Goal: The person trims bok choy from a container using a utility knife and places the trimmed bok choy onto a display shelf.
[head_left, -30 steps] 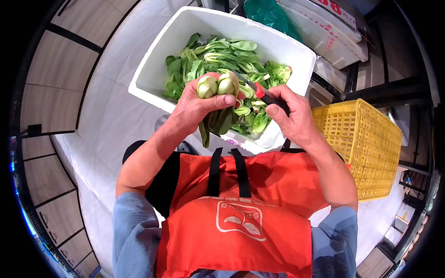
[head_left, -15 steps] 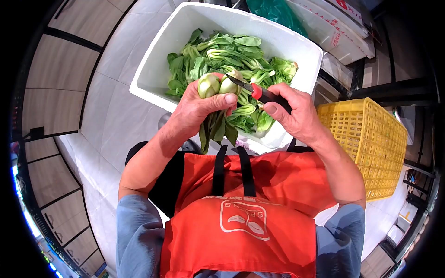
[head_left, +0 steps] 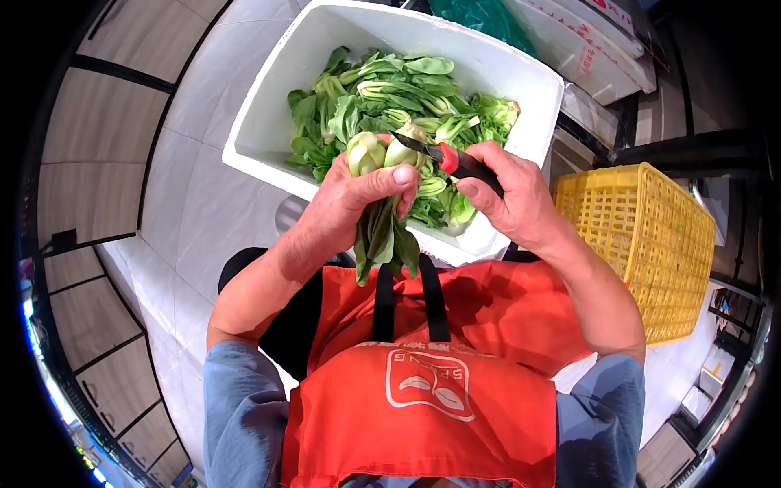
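Observation:
My left hand (head_left: 362, 191) is closed around two heads of bok choy (head_left: 366, 154), their pale bases up and dark leaves hanging below my fingers. Wrapped in my right hand (head_left: 512, 195) is a utility knife (head_left: 468, 167) with a black and red handle. Its dark blade lies at the base of the right-hand bok choy; whether it is cutting in, I cannot tell. Beneath both hands stands a white foam box (head_left: 260, 138) holding a heap of leafy greens (head_left: 407, 85).
A yellow plastic crate (head_left: 643, 244) stands at the right. Behind the foam box are a green plastic bag (head_left: 484, 24) and white cartons (head_left: 586, 49) with red print. Cabinets (head_left: 98, 195) line the left side. A red apron (head_left: 423, 407) covers my lap.
The view has shifted slightly, and the box sits a little higher in it. Both hands keep their grips, and the blade has moved slightly at the bok choy's base.

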`<action>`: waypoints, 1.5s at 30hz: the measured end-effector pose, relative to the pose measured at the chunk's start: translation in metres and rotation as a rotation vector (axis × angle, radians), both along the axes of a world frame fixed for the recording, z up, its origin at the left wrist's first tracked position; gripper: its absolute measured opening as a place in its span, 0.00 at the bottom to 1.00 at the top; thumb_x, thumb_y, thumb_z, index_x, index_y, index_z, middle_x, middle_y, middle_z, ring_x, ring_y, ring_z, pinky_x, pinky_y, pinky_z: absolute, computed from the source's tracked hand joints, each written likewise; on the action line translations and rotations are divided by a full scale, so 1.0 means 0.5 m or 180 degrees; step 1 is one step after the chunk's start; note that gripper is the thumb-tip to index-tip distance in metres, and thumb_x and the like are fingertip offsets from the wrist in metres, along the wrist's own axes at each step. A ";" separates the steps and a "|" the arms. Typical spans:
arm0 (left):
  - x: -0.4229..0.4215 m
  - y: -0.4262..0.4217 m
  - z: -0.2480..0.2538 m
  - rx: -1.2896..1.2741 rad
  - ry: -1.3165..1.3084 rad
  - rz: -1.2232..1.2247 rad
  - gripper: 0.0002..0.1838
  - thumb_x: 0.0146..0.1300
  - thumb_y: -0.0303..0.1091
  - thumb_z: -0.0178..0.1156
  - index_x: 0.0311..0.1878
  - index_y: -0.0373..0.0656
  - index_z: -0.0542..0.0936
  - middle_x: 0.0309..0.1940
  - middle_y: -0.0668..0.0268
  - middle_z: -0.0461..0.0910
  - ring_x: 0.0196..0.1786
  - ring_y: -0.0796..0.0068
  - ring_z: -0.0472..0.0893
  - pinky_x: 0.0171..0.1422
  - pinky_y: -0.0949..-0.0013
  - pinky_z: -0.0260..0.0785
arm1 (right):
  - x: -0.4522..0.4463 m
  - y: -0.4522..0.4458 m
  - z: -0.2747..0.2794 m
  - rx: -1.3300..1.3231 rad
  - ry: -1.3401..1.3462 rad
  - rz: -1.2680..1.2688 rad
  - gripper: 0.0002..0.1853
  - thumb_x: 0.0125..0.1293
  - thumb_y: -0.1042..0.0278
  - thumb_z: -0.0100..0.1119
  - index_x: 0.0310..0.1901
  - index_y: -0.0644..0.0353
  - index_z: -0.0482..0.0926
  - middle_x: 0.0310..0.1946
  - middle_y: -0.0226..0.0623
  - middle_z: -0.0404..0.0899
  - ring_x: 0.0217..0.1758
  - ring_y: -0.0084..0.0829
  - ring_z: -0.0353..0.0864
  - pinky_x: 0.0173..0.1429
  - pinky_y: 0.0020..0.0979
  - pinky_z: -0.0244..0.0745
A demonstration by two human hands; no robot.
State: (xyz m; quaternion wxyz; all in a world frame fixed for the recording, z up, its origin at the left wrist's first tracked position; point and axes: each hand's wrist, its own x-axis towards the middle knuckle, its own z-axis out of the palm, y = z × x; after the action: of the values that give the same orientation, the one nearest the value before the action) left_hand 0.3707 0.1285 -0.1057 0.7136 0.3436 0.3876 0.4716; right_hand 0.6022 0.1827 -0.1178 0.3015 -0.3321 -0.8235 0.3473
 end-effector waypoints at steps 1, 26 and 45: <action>0.000 -0.002 -0.003 -0.0025 -0.0069 -0.0037 0.13 0.63 0.37 0.69 0.43 0.41 0.77 0.28 0.70 0.77 0.30 0.80 0.77 0.36 0.74 0.71 | 0.001 0.000 -0.002 -0.0034 -0.0027 0.0006 0.23 0.69 0.44 0.60 0.43 0.61 0.76 0.30 0.45 0.79 0.33 0.48 0.81 0.37 0.39 0.75; 0.004 -0.040 -0.028 0.0525 0.0129 -0.0615 0.21 0.57 0.23 0.73 0.51 0.42 0.75 0.45 0.62 0.86 0.48 0.77 0.84 0.55 0.70 0.79 | 0.011 0.027 -0.079 -0.2088 -0.0229 -0.0505 0.17 0.61 0.55 0.68 0.36 0.60 0.73 0.25 0.23 0.69 0.26 0.20 0.67 0.32 0.26 0.65; -0.164 0.008 -0.023 -0.0714 -0.0196 0.1185 0.16 0.57 0.29 0.72 0.47 0.42 0.78 0.37 0.71 0.80 0.39 0.81 0.79 0.46 0.73 0.73 | -0.410 0.400 -0.384 0.0423 -0.2292 -0.0601 0.19 0.58 0.67 0.67 0.49 0.57 0.73 0.47 0.45 0.81 0.51 0.48 0.83 0.53 0.47 0.77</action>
State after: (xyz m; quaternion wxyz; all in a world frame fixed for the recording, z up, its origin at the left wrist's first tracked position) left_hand 0.2888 0.1327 -0.1171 0.6595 0.1700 0.4725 0.5594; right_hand 0.3971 0.3829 -0.3096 0.0443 -0.4870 -0.8633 0.1249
